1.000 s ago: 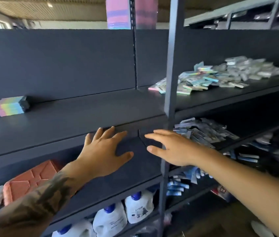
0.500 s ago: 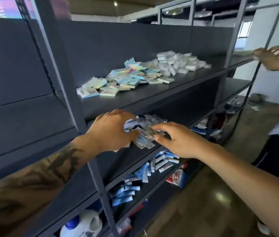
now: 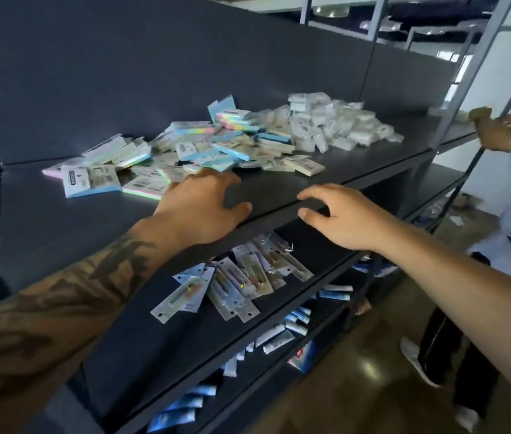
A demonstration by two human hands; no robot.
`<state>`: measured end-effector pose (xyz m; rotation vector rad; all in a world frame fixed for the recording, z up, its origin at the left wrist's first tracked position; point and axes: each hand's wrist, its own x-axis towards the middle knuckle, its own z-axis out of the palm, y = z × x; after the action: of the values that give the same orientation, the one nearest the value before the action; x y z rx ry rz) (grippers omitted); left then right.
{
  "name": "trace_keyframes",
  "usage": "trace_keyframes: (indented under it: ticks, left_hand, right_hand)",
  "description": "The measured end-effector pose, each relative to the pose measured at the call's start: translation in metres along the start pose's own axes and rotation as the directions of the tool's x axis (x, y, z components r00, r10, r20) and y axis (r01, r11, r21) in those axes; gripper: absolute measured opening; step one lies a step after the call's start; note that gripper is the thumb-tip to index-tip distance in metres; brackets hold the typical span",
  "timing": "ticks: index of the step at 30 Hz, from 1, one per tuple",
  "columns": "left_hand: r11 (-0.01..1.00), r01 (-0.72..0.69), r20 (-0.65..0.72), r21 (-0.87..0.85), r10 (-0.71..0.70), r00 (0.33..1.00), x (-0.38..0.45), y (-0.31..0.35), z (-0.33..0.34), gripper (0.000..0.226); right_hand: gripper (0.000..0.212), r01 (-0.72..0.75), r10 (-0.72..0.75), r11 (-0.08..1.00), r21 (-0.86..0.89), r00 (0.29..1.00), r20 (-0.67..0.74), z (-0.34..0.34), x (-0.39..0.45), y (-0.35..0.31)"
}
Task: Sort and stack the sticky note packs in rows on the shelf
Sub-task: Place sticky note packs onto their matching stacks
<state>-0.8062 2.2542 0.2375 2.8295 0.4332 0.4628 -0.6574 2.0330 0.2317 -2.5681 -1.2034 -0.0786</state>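
Now both hands empty, fingers spread | left hand (image 3: 199, 203) near sticky note packs (image 3: 185, 148) | right hand (image 3: 342, 214) over shelf (image 3: 357, 173) edge | I should gather same colours first.

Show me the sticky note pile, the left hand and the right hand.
sticky note pile (image 3: 185, 148), head view, on a blue pack near its middle.
left hand (image 3: 199, 208), head view, on the back of the hand.
right hand (image 3: 346, 219), head view, on the back of the hand.

We see pastel pink, blue, yellow and green sticky note packs (image 3: 204, 145) on a dark grey shelf (image 3: 60, 220); at three o'clock, clear-white packets (image 3: 335, 126).
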Motion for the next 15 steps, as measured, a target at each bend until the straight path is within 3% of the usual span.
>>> trace_keyframes:
  ticks: [8,15]
  left_hand:
    - [0.989,0.122,-0.179,0.086,-0.105,0.978,0.071,0.004,0.011,0.065]
    - [0.944,0.24,-0.16,0.228,-0.207,0.965,0.137,0.021,0.027,0.08]
  right_hand:
    - [0.048,0.082,-0.082,0.997,-0.001,0.992,-0.093,0.006,0.092,0.03]
    - [0.049,0.106,-0.114,0.993,-0.06,0.984,-0.139,0.005,0.152,0.073]
